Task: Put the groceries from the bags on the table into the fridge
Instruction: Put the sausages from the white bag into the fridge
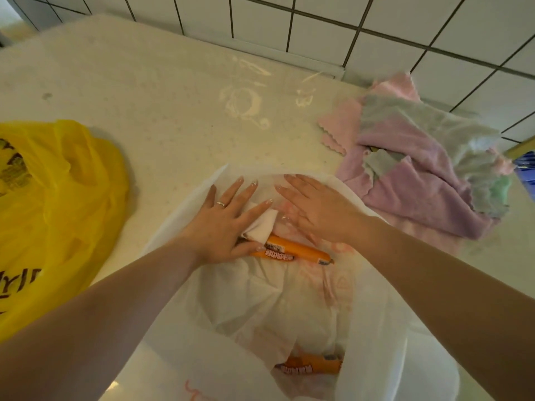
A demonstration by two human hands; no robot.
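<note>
A white plastic bag [260, 308] lies open on the pale counter [162, 105] in front of me. Inside it, an orange sausage stick [292, 251] lies across the middle, and a second orange sausage [312, 366] shows lower down in the bag. My left hand [223, 224] rests inside the bag with fingers spread, its thumb touching the upper sausage and a white folded piece [262, 227] under its fingers. My right hand [321, 209] lies flat and spread on the bag's far side, holding nothing.
A yellow plastic bag [55, 215] with dark print sits at the left. A heap of pink, purple and grey cloths [419, 166] lies at the right by the tiled wall [376, 33]. A blue object [525, 169] peeks in at the right edge.
</note>
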